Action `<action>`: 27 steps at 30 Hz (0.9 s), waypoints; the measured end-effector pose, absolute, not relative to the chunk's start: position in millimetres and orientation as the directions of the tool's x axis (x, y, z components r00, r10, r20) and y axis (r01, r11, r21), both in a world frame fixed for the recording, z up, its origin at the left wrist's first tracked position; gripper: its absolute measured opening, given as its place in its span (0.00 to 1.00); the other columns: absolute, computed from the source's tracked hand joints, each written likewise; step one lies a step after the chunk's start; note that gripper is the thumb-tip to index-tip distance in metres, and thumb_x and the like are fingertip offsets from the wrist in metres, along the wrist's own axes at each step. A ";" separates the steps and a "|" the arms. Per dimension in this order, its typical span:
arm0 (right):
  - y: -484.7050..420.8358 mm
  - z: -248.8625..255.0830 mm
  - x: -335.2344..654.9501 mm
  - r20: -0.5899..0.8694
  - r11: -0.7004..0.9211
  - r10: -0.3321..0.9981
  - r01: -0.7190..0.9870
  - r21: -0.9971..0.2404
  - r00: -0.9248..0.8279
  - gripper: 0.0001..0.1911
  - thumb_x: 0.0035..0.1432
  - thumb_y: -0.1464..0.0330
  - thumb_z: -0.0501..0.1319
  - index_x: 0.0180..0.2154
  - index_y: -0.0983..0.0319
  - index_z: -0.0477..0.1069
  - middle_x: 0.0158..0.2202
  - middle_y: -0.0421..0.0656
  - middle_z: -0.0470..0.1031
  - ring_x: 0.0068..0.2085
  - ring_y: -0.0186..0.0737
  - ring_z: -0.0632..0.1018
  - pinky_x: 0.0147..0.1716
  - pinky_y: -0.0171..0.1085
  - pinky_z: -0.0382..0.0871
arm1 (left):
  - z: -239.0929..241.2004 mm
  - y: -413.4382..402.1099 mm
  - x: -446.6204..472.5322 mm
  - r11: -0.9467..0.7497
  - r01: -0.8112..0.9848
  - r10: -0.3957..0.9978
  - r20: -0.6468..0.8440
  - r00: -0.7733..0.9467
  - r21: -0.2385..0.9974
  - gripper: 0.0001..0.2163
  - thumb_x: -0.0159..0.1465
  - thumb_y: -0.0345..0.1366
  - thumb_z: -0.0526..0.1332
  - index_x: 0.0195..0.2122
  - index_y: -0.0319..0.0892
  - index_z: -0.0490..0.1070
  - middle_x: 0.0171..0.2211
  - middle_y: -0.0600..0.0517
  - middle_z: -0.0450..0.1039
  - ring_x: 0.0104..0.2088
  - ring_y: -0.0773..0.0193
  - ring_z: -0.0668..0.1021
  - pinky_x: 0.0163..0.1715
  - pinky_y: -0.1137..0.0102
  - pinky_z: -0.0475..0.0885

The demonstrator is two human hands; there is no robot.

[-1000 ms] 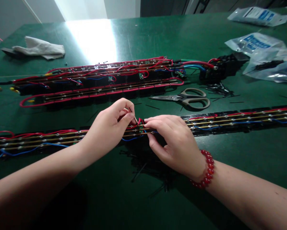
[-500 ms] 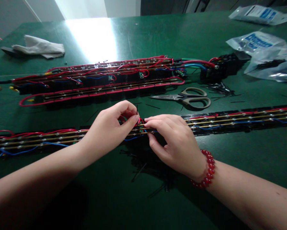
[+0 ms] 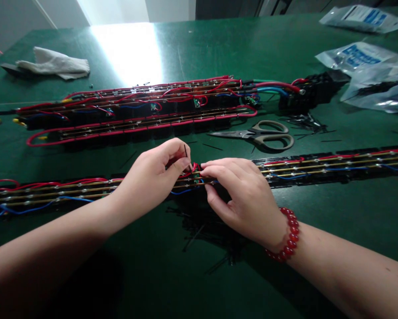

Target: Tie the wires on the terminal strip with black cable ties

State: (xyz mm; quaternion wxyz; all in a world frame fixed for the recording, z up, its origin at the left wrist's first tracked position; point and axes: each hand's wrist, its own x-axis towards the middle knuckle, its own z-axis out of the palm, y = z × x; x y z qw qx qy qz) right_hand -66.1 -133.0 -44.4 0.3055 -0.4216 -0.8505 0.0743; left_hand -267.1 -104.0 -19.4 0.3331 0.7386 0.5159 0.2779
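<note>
A long black strip assembly (image 3: 318,166) with brass rods and red and blue wires lies across the table in front of me. My left hand (image 3: 159,170) pinches a thin black cable tie (image 3: 185,151) that stands up from its fingertips, just above the strip's middle. Close beside it, my right hand (image 3: 240,192) grips the strip, thumb on the near edge and fingers over the rods. Between the two hands show a small green circuit board (image 3: 196,177) and a red wire loop (image 3: 195,167). The cable tie's lower end is hidden.
Scissors (image 3: 255,134) lie behind my hands. A second wired assembly (image 3: 135,104) stretches further back. Loose black cable ties (image 3: 215,230) are scattered on the near side, with more near the scissors. Plastic bags (image 3: 368,57) lie at the right, and a white glove (image 3: 54,64) at the left.
The cable tie in my left fingers has tilted and shifted slightly left. My right hand stays in place on the strip.
</note>
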 end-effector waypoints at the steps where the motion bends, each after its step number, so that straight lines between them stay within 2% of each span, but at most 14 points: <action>1: -133.0 -44.4 -66.2 0.457 0.632 0.764 0.672 -0.386 -0.455 0.08 0.61 0.72 0.59 0.43 0.59 0.71 0.46 0.45 0.81 0.49 0.46 0.79 0.50 0.46 0.69 | -19.3 -103.9 -267.1 -0.243 0.575 0.947 0.062 0.315 0.781 0.02 0.66 0.33 0.57 0.37 0.44 0.68 0.30 0.57 0.70 0.31 0.67 0.72 0.33 0.73 0.66; 9: -133.2 -43.6 -66.9 0.463 0.639 0.758 0.666 -0.385 -0.459 0.08 0.61 0.72 0.59 0.43 0.60 0.72 0.45 0.45 0.81 0.48 0.47 0.79 0.50 0.47 0.69 | -19.7 -105.1 -265.6 -0.282 0.621 0.945 0.100 0.311 0.732 0.03 0.65 0.37 0.59 0.36 0.44 0.68 0.32 0.55 0.71 0.33 0.67 0.73 0.32 0.73 0.68; 16: -131.5 -44.9 -66.0 0.460 0.641 0.758 0.663 -0.387 -0.463 0.08 0.61 0.72 0.59 0.42 0.61 0.72 0.45 0.45 0.81 0.48 0.47 0.79 0.50 0.47 0.69 | -20.7 -104.3 -265.9 -0.290 0.654 0.945 0.101 0.311 0.699 0.03 0.64 0.34 0.60 0.39 0.45 0.68 0.33 0.57 0.72 0.33 0.68 0.75 0.31 0.75 0.68; 27: -132.8 -44.5 -66.6 0.469 0.647 0.749 0.667 -0.369 -0.467 0.07 0.61 0.72 0.59 0.42 0.61 0.72 0.46 0.45 0.81 0.48 0.46 0.79 0.50 0.46 0.69 | -17.8 -105.7 -264.1 -0.252 0.672 0.954 0.062 0.294 0.697 0.10 0.63 0.33 0.61 0.46 0.46 0.67 0.32 0.58 0.75 0.35 0.67 0.79 0.34 0.74 0.70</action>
